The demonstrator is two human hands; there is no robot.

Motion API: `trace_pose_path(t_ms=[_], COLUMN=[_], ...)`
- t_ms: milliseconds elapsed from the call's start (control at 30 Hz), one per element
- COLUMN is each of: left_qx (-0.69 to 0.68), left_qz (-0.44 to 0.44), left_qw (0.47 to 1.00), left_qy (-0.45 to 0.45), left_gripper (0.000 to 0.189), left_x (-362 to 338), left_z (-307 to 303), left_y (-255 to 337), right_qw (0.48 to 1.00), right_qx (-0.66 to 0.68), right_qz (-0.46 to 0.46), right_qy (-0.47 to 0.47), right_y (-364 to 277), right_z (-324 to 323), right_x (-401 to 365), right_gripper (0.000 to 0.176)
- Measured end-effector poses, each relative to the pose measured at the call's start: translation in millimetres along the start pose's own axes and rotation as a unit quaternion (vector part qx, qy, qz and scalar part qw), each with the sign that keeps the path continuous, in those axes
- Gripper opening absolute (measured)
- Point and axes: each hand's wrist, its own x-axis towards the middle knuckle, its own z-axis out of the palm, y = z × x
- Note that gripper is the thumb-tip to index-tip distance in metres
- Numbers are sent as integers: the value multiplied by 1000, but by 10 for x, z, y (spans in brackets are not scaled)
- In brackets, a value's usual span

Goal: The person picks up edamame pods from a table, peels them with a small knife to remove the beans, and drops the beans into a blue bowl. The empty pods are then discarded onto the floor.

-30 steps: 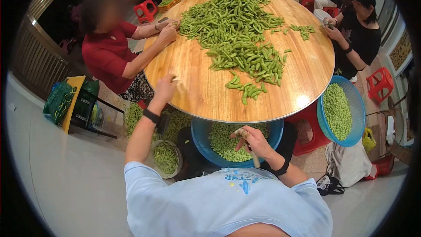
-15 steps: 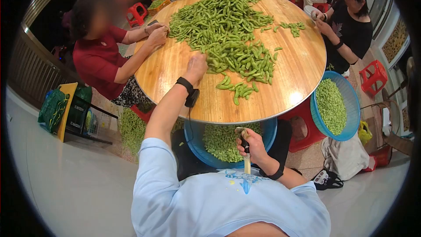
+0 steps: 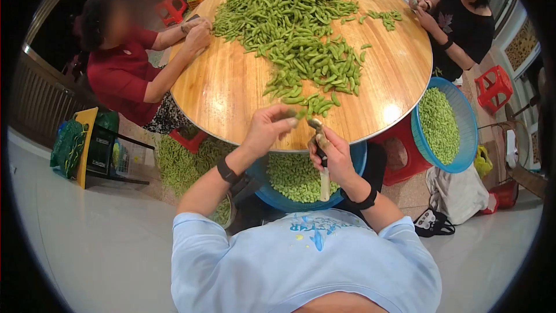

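Head view, one worker at the near edge of a round wooden table. The left hand was pinching a single green pod between thumb and fingertips, just over the table's near rim. The right hand was closed around a pale-handled tool, handle pointing down and its small tip raised close beside the pod. Whether tip and pod were touching could not be told.

Step in hand, as judged: one pod brought to the tool for opening, above the near blue basin. The next move would call for a steady pinch and a short, controlled stroke of the tip along the pod, so that the contents dropped into the basin and not onto the floor.

Materials: the table was varnished plank, glossy, with a bright glare spot. The heap of pods was matt green, each pod curved and lumpy. The shelled beans in the near basin were small, rounded and paler. A second blue basin, smooth plastic and also filled, stood at the right. Loose pods lay on the floor to the left. A co-worker in red sat at the far left.
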Motion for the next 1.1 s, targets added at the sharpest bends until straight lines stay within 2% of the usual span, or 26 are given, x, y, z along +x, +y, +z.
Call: trace_pose_path(t_ms=[33, 133, 400, 467, 600, 667, 800, 900, 967, 1000, 1067, 1100], left_qx=[-53, -91, -79, -26, -18, -17, 18, 66, -77, -76, -274, -275], left_qz=[-24, -46, -46, -5, -31, 19, 58, 112, -21, -21, -134, -136], left_qw=[998, 994, 994, 998, 998, 998, 998, 991, 996, 996, 945, 944], left_qy=[-17, -38, -64, -58, -52, -49, -35, -15, -42, -41, -121, -121], left_gripper=[10, 12, 11, 11, 12, 12, 12, 12, 13, 13, 13, 13], left_x=[-52, -125, -208, -234, -191, -200, -238, -223, -190, -167, -134, -133], left_z=[58, 150, 254, 292, 282, 315, 336, 333, 318, 292, 230, 203], left_y=[-39, -168, -138, -132, -221, -268, -296, -337, -301, -296, -300, -340], right_qw=[1000, 998, 998, 999, 998, 999, 1000, 999, 998, 998, 991, 991], right_qx=[17, 42, 43, 39, 62, 43, 7, -20, 49, 50, 127, 127], right_qz=[11, 28, 30, 18, 22, 7, -18, -18, -7, -6, 40, 41], right_qy=[-5, -25, -27, -30, -15, -18, -16, 20, 29, 29, -6, -5], right_y=[1, -35, 15, 17, 33, 51, 88, 80, 38, 23, -11, -12], right_z=[7, 13, -32, -16, -17, -31, -57, -7, 41, 35, -25, -53], right_x=[2, -48, -84, -94, -117, -125, -116, -87, -72, -73, -108, -129], right_gripper=[36, 39, 39, 39, 39, 38, 37, 33, 30, 30, 24, 24])
